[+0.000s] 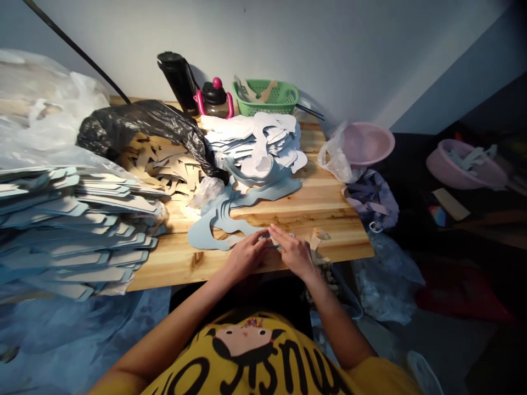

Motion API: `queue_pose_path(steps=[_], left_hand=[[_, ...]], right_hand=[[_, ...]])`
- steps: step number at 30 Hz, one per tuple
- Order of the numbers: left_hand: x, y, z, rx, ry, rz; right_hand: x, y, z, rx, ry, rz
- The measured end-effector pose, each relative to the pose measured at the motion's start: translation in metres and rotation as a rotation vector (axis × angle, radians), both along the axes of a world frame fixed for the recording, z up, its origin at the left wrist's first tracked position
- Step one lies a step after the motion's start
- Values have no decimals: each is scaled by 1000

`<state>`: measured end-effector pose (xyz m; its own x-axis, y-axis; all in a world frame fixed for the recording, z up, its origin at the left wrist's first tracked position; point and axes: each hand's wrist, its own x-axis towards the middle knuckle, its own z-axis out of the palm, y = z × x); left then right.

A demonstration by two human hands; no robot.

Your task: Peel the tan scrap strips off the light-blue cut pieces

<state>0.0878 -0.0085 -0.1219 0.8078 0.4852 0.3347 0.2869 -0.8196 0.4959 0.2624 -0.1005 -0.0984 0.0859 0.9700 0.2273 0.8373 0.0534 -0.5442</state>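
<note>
A light-blue cut-out piece (201, 231), curved like a shoe upper, lies flat near the front edge of the wooden table. My left hand (248, 253) rests on its right end, fingers together and pressed to the material. From the other side my right hand (293, 251) meets it there, fingers held together on the same end. The fingertips nearly touch, and the bit beneath them is mostly hidden. Just behind lie more overlapping blue pieces (263, 193). Small beige strips (315, 241) sit right of my right hand.
Stacked blue-backed pieces (82, 230) fill the left side. A black plastic bag (140, 118) holds tan strips (164, 164). Behind are white pieces (230, 131), a black tumbler (178, 79), a pink-handled bottle (214, 101) and a green basket (284, 94). A pink basin (368, 142) stands right.
</note>
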Motion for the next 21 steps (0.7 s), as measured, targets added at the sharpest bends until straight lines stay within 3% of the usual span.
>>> queue_pose_path(steps=[2,5,7,9,11,14,17,19,21], left_hand=[[0,0,2,-11,30,17],[0,-1,3,22,88,29],[-2,-4,7,93,73,24],[-6,-9,19,178,-3,12],[-16,-14,41,271,-107,3],[-44,-9,92,442,-237,84],[-93,14,148,637,-291,287],[-133,35,178,792,-276,388],[-171,53,201,868,-282,430]], right_hand=[[16,-8,6,123,123,-101],[43,-33,9,259,126,-423],[55,-51,6,163,-26,-515],[59,-66,0,7,-198,-456],[56,-75,-7,-62,-300,-342],[46,-87,-17,21,-269,-214],[42,-111,-28,-3,-149,-36],[46,-135,-42,-140,-117,88],[55,-160,-62,-241,-157,60]])
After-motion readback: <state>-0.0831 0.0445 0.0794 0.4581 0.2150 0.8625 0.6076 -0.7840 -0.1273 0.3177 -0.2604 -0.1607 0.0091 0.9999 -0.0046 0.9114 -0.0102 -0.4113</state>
